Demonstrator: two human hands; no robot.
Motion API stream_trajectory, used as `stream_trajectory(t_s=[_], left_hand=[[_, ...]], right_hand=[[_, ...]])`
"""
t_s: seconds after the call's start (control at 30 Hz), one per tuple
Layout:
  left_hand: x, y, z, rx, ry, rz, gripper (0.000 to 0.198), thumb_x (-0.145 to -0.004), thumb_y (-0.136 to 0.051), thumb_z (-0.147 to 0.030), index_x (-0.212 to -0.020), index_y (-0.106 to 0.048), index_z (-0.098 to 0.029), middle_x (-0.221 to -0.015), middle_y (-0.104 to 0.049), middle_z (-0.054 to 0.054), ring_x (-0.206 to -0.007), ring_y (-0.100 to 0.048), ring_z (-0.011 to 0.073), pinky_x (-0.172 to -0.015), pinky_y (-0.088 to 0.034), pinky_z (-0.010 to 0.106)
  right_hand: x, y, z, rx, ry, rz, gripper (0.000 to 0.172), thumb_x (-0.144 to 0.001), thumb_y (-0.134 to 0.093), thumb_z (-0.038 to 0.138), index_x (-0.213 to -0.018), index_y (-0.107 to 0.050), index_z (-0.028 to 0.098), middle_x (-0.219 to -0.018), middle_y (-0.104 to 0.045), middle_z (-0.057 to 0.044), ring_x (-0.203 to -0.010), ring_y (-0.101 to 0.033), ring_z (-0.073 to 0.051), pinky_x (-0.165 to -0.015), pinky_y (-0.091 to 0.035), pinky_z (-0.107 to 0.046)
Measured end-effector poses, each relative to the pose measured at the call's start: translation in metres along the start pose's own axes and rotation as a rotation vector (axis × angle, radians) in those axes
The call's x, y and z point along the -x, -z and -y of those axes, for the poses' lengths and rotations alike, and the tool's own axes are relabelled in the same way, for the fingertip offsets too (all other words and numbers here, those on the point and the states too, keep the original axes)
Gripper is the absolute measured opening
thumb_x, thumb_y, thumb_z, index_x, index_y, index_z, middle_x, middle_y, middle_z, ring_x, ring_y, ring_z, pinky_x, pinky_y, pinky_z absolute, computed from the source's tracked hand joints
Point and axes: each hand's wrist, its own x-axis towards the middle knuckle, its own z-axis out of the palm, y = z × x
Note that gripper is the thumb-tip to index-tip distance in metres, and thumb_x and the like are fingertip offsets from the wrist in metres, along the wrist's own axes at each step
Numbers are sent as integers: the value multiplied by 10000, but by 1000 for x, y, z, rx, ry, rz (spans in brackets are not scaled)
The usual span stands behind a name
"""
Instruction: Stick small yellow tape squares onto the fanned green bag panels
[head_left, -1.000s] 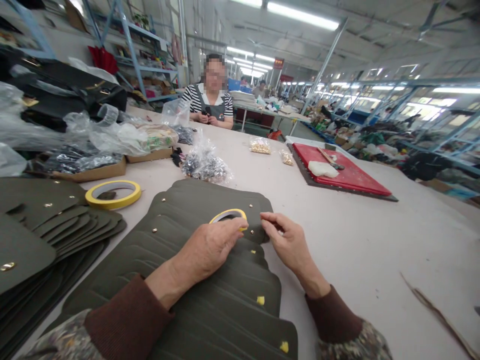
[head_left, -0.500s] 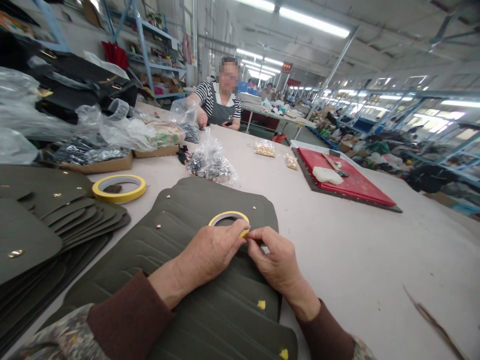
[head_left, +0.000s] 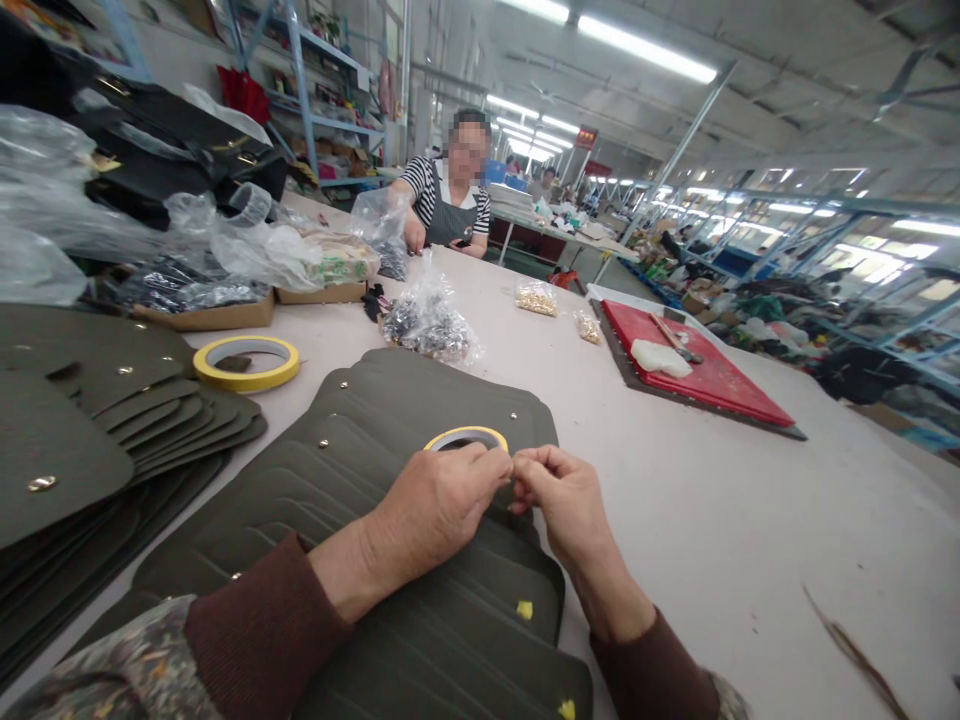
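My left hand [head_left: 439, 500] is closed around a small yellow tape roll [head_left: 466, 437], held over a fanned stack of dark olive leather pieces [head_left: 390, 420]. My right hand [head_left: 562, 495] is pinched shut right beside it, fingertips meeting the left thumb at the roll's edge; what it pinches is too small to make out. Brass studs dot the pieces, and small yellow tape bits [head_left: 524, 609] stick to the lower ones.
A second yellow tape roll [head_left: 246, 362] lies at the left, by another pile of olive pieces [head_left: 90, 420]. Bags of hardware [head_left: 429, 325], cardboard trays [head_left: 210, 312] and a red cutting mat [head_left: 701, 375] lie beyond. A person in a striped shirt [head_left: 450, 205] sits across the table.
My right hand moved left from the piece's edge to meet my left hand at the tape roll, and its fingers closed into a pinch. The view shifted slightly.
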Motion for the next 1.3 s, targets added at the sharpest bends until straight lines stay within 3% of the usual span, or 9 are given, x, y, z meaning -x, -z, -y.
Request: stream_trajectory(t_s=[0.1,0.3,0.53,0.67,0.8,0.93,1.1,1.23,1.3], left_hand=[[0,-1,1,-89,25,46,151,-956,-401,-198,-929,-549,-190,-844,-631,20,-781,-599,162,-686,-458,266],[-6,1,7,-298,142,232,115,-933,-453,-156,-975,-553,-195,-938,-638,38,-897,-566,209,-682,-483,291],[-5,-2,8,-263,113,212,116,-931,-452,-150,-960,-554,-198,-947,-610,53,-890,-528,225,-672,-484,313],[-5,-2,8,-248,123,221,126,-932,-443,-148,-949,-560,-194,-951,-608,61,-886,-517,227,-673,-477,312],[-6,-2,11,-251,111,201,139,-924,-438,-128,-950,-556,-196,-949,-610,59,-868,-514,220,-682,-463,309],[-7,-2,14,-239,80,173,121,-917,-446,-136,-933,-555,-186,-927,-610,57,-840,-513,213,-737,-445,338],[-7,2,14,-149,62,161,141,-934,-412,-151,-922,-552,-172,-930,-598,65,-856,-509,207,-787,-430,346],[-7,7,15,-130,25,159,152,-949,-393,-175,-925,-544,-170,-908,-592,60,-854,-508,205,-773,-432,333],[-6,8,17,-117,-2,143,152,-952,-392,-185,-929,-542,-171,-903,-593,54,-851,-511,198,-768,-434,321]], right_hand=[[-14,14,-5,-29,-118,24,220,-630,-726,333,-683,-662,128,-527,-616,6,-437,-538,-91,-444,-473,-215],[-22,27,-16,195,-71,116,312,-688,-704,420,-772,-713,120,-556,-642,-14,-438,-540,-90,-434,-448,-203],[-14,12,-11,676,264,68,200,-776,-568,285,-711,-718,169,-580,-680,-25,-502,-583,-142,-506,-435,-250],[-14,8,-13,822,380,14,171,-788,-549,248,-747,-706,194,-590,-690,-13,-492,-586,-145,-521,-418,-257],[-16,17,-20,761,337,-51,255,-809,-600,319,-1014,-632,170,-484,-611,42,-466,-582,-166,-526,-427,-273],[-15,27,-25,567,342,11,201,-866,-556,367,-870,-624,178,-602,-645,4,-530,-605,-158,-543,-461,-272],[-16,22,-29,758,587,25,168,-866,-564,281,-812,-697,193,-783,-708,-52,-710,-646,-184,-696,-480,-312],[-20,15,-31,822,542,-40,182,-855,-574,287,-813,-723,193,-767,-718,-52,-681,-647,-185,-674,-477,-306],[-20,17,-29,813,482,-3,183,-845,-586,291,-787,-733,199,-749,-720,-38,-667,-646,-177,-653,-471,-287]])
